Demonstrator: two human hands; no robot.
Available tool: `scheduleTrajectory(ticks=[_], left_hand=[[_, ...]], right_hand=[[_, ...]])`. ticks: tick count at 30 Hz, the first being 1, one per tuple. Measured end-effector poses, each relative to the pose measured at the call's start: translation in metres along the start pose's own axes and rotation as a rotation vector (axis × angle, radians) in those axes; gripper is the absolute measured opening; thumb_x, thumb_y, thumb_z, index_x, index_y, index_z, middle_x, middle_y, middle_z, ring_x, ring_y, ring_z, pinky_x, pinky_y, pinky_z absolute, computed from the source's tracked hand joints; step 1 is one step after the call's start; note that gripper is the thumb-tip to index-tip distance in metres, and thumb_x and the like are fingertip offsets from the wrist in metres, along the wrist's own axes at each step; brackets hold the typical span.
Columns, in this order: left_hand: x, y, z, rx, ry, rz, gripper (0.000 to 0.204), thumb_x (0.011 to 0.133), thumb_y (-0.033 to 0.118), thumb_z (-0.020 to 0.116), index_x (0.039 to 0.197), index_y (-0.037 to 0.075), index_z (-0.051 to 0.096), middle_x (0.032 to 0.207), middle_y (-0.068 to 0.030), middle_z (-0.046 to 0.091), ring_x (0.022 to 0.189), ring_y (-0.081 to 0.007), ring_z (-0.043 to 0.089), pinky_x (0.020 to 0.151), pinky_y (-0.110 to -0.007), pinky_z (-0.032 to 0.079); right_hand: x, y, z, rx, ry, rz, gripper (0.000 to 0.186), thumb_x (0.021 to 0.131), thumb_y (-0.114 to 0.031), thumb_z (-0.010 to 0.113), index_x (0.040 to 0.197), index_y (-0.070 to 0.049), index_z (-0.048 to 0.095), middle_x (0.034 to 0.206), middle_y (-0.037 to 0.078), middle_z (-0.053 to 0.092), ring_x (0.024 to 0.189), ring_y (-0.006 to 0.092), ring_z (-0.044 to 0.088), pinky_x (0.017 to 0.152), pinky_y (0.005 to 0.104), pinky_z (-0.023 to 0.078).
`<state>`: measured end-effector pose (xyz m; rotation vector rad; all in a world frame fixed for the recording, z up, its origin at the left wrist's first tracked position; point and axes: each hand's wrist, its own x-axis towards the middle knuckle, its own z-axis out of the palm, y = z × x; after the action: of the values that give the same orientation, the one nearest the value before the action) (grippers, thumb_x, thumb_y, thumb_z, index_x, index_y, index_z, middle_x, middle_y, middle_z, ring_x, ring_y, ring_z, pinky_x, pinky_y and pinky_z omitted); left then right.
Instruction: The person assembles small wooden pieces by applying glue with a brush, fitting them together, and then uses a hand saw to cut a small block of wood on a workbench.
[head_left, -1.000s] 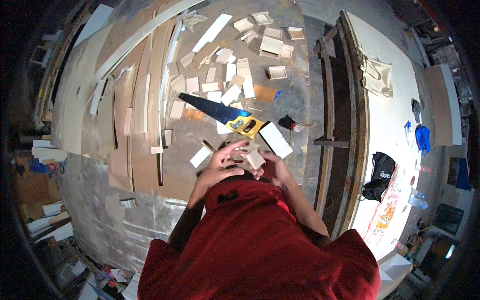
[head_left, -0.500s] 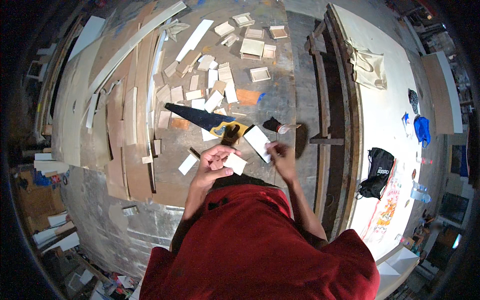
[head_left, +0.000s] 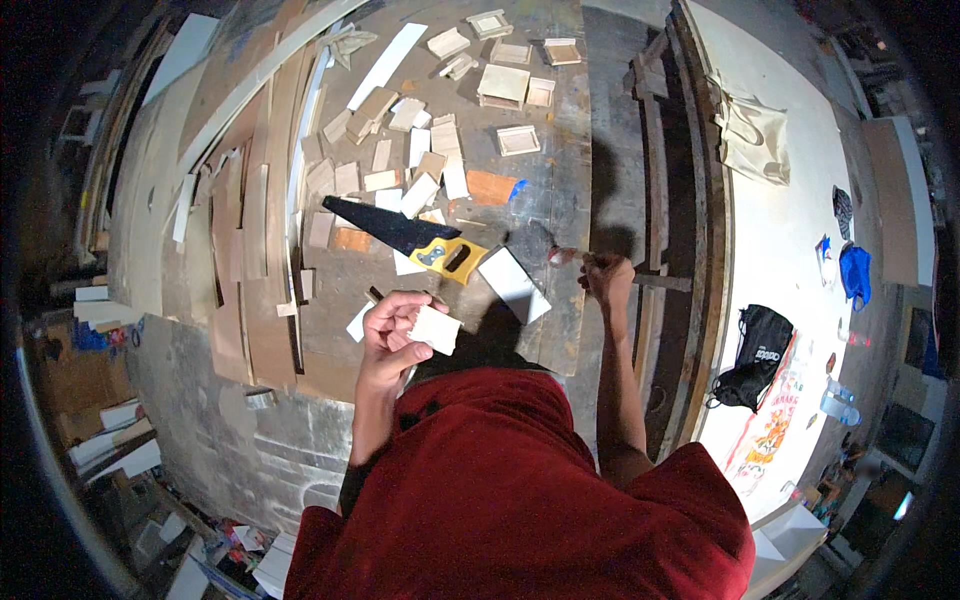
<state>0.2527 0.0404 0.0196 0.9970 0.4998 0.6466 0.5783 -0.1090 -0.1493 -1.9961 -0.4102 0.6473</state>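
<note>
Read the clock from the wooden piece in your left hand, with twelve straight ahead of you. That hand is closed to a pinch, thumb and fingers on the pale, flat little piece, its free edges turned toward three.

Your right hand is between two and three, fingers drawn in beside the end of a small red-and-white thing; blur hides whether they grip it.

Near you, at half past twelve, lies the yellow handle of the saw, its dark blade running off toward eleven. At two, a white block stops just short of that handle; brown work surface separates the block's right side from the surface's long edge. More of that surface stretches along the same edge toward one.

Loose wood blocks crowd eleven to twelve, close beyond the blade. Long planks bound you at ten. At three, past a dark gap, stands the white-topped bench; your right forearm has room short of its wooden frame.
</note>
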Motion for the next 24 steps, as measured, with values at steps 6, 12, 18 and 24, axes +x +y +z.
scheduleTrajectory(ticks=[6, 12, 18, 24], left_hand=[[0.003, 0.011, 0.022, -0.194, 0.07, 0.003, 0.063, 0.071, 0.015, 0.082, 0.126, -0.004, 0.056, 0.112, -0.0189, 0.067, 0.1, -0.0219, 0.066, 0.088, -0.034, 0.053], [0.004, 0.021, 0.025, -0.278, -0.002, 0.023, 0.066, 0.072, 0.019, 0.081, 0.128, -0.005, 0.056, 0.112, -0.0206, 0.066, 0.101, -0.0254, 0.066, 0.089, -0.038, 0.054], [0.002, 0.029, 0.017, -0.279, -0.028, 0.108, 0.063, 0.073, 0.015, 0.081, 0.126, -0.007, 0.056, 0.114, -0.0164, 0.066, 0.106, -0.026, 0.066, 0.091, -0.039, 0.054], [-0.003, 0.043, 0.005, -0.298, -0.077, 0.09, 0.063, 0.074, 0.016, 0.081, 0.126, -0.007, 0.056, 0.113, -0.0165, 0.067, 0.107, -0.0245, 0.066, 0.091, -0.038, 0.054]], right_hand=[[0.003, -0.014, 0.0, -0.174, -0.044, -0.093, 0.031, 0.086, -0.019, 0.068, 0.078, 0.011, 0.067, 0.054, 0.012, 0.062, 0.048, 0.0202, 0.067, 0.046, 0.0324, 0.052], [0.011, -0.013, 0.005, -0.364, -0.014, -0.183, 0.034, 0.086, -0.021, 0.068, 0.075, 0.011, 0.063, 0.053, 0.014, 0.061, 0.046, 0.0221, 0.066, 0.044, 0.0337, 0.051], [0.006, -0.026, 0.015, -0.253, -0.002, -0.107, 0.039, 0.084, -0.025, 0.07, 0.061, 0.005, 0.058, 0.054, 0.017, 0.062, 0.048, 0.0312, 0.063, 0.052, 0.0398, 0.05], [0.005, -0.008, 0.027, -0.182, 0.02, -0.155, 0.037, 0.086, -0.023, 0.069, 0.064, 0.005, 0.058, 0.056, 0.019, 0.062, 0.051, 0.0356, 0.063, 0.052, 0.0414, 0.049]])
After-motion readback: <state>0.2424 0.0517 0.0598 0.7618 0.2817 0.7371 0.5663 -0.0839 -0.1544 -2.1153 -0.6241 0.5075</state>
